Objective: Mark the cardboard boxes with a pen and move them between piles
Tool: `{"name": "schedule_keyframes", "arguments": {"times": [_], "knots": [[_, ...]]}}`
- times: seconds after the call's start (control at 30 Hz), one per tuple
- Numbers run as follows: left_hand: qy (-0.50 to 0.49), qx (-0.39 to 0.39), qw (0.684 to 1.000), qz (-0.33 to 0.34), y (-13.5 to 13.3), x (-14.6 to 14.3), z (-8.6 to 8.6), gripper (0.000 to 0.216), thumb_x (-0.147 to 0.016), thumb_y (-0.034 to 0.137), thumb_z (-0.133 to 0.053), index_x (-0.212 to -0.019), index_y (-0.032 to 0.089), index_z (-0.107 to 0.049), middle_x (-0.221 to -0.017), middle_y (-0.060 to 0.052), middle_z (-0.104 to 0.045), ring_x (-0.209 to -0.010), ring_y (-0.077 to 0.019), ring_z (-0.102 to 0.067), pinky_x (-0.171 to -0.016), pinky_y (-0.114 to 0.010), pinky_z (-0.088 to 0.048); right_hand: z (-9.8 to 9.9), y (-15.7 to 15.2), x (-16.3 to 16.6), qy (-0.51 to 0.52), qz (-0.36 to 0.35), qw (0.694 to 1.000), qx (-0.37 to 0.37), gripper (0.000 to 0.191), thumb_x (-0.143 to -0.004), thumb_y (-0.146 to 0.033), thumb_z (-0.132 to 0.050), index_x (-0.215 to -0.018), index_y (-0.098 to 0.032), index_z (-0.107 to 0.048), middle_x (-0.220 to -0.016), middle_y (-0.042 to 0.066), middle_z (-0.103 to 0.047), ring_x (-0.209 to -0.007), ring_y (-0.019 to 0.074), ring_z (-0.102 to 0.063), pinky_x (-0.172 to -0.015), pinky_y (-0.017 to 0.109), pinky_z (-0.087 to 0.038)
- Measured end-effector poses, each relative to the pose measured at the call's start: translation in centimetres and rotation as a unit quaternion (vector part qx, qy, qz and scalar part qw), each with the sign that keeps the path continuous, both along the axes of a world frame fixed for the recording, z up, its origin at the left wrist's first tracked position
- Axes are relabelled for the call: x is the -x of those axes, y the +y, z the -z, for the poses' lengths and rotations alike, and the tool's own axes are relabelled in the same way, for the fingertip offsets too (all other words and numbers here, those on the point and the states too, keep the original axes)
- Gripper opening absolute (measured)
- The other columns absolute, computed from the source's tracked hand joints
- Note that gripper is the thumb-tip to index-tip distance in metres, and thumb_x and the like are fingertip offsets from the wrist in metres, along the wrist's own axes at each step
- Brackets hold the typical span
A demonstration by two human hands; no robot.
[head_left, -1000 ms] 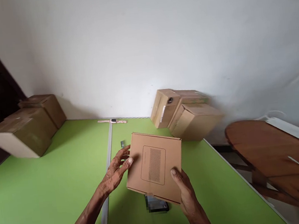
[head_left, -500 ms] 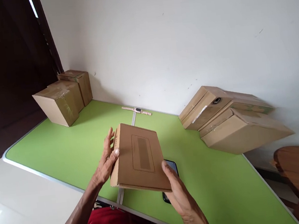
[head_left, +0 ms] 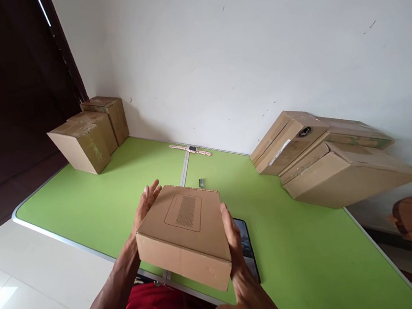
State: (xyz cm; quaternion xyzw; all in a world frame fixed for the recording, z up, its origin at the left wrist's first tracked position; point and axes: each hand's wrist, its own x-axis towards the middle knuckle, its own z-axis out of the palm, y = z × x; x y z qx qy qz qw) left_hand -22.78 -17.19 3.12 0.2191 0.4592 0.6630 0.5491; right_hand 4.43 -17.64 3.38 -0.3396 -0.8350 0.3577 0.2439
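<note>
bright green flat table [head_left: 96,206] across mid frame. large brown cardboard cartons [head_left: 333,164] stacked at right. lower centre, above the table: flat brown cardboard box [head_left: 185,231], pressed between left hand [head_left: 143,208] and right hand [head_left: 241,264], both clasping its sides. black smartphone [head_left: 249,253] lying just right.

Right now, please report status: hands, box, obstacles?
Left hand and right hand grip flat cardboard box, lifted above green table. Phone lies beneath right hand.

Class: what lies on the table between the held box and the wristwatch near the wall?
Head view: a small dark object lies between box and wristwatch, beside the grey centre seam.
</note>
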Motion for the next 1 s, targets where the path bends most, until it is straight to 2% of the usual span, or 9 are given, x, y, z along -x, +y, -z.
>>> {"name": "schedule_keyframes", "arguments": {"times": [0.1,0.2,0.3,0.4,0.57,0.67,0.8,0.9,1.0], "knots": [[-0.025,0.003,1.0,0.016,-0.4,0.0,-0.9,0.104,-0.092,0.085,-0.059,-0.172,0.023,-0.037,-0.179,-0.015,-0.038,-0.159,-0.0482,-0.042,-0.124,-0.062,-0.043,-2.2,-0.9,1.0,0.025,0.01,0.999,-0.027,0.141,-0.08,-0.056,-0.092,-0.175,-0.043,0.012,-0.187,0.008,-0.001,-0.169,0.0499,-0.008,-0.124,0.069,-0.044],[-0.054,-0.007,0.998,0.02,-0.8,-0.1,-1.7,0.096,-0.093,0.084,-0.057,-0.169,0.027,-0.043,-0.167,-0.013,-0.057,-0.146,-0.0464,-0.06,-0.117,-0.061,-0.05,-3.6,-1.4,1.8,0.029,0.016,0.997,-0.072,0.117,-0.092,-0.028,-0.077,-0.176,-0.043,0.004,-0.187,0.004,-0.001,-0.169,0.0448,-0.016,-0.12,0.063,-0.053],[-0.049,-0.019,0.998,0.02,-1.0,0.1,-1.8,0.098,-0.088,0.091,-0.057,-0.164,0.029,-0.053,-0.147,-0.011,-0.074,-0.135,-0.046,-0.068,-0.111,-0.058,-0.056,-4.1,-1.4,1.7,0.025,-0.005,0.991,-0.132,0.114,-0.087,-0.008,-0.067,-0.177,-0.041,-0.005,-0.187,0.004,-0.007,-0.168,0.0438,-0.024,-0.12,0.064,-0.053],[-0.04,-0.021,0.999,0.013,-1.1,0.9,-1.4,0.099,-0.084,0.093,-0.061,-0.158,0.028,-0.059,-0.149,-0.01,-0.073,-0.138,-0.0458,-0.066,-0.11,-0.055,-0.057,-3.9,-0.8,1.3,0.031,-0.031,0.981,-0.188,0.115,-0.083,0.0,-0.063,-0.177,-0.04,-0.009,-0.185,0.005,-0.016,-0.167,0.0432,-0.028,-0.121,0.067,-0.052],[-0.059,-0.02,0.998,-0.026,-1.7,1.3,-1.4,0.096,-0.09,0.089,-0.052,-0.161,0.025,-0.055,-0.181,-0.01,-0.036,-0.166,-0.0441,-0.033,-0.119,-0.057,-0.05,-2.1,0.7,1.5,0.073,0.031,0.974,-0.21,0.087,-0.091,-0.018,-0.071,-0.168,-0.033,-0.035,-0.158,0.016,-0.061,-0.14,0.0392,-0.064,-0.102,0.055,-0.067],[-0.059,-0.044,0.997,-0.018,-2.5,0.6,-2.1,0.093,-0.092,0.091,-0.048,-0.157,0.025,-0.062,-0.177,-0.009,-0.043,-0.169,-0.0412,-0.023,-0.129,-0.058,-0.038,-1.6,1.4,2.1,0.114,0.095,0.974,-0.17,0.066,-0.09,-0.039,-0.079,-0.149,-0.029,-0.054,-0.127,0.015,-0.075,-0.106,0.0344,-0.077,-0.077,0.043,-0.07],[-0.044,-0.062,0.997,0.022,-3.2,-0.4,-2.2,0.096,-0.087,0.093,-0.057,-0.148,0.02,-0.071,-0.159,-0.012,-0.066,-0.162,-0.0423,-0.04,-0.135,-0.054,-0.029,-2.6,2.3,2.4,0.138,0.144,0.979,-0.047,0.058,-0.09,-0.057,-0.078,-0.137,-0.026,-0.061,-0.11,0.01,-0.078,-0.085,0.0266,-0.077,-0.063,0.032,-0.065],[-0.02,-0.075,0.996,0.045,-3.5,-0.7,-1.4,0.081,-0.092,0.081,-0.067,-0.147,0.022,-0.072,-0.15,-0.011,-0.073,-0.156,-0.041,-0.05,-0.133,-0.052,-0.036,-3.6,2.9,2.2,0.147,0.16,0.976,0.023,0.054,-0.091,-0.063,-0.074,-0.127,-0.024,-0.066,-0.095,0.005,-0.076,-0.073,0.0233,-0.071,-0.06,0.031,-0.061],[0.015,-0.062,0.996,0.058,-4.1,-0.4,-0.7,0.074,-0.092,0.072,-0.074,-0.149,0.024,-0.071,-0.152,-0.011,-0.071,-0.154,-0.0455,-0.051,-0.125,-0.056,-0.046,-3.7,3.4,2.0,0.18,0.207,0.96,0.047,0.043,-0.095,-0.068,-0.066,-0.094,-0.025,-0.065,-0.072,-0.002,-0.059,-0.063,0.0184,-0.055,-0.055,0.029,-0.049]]}}
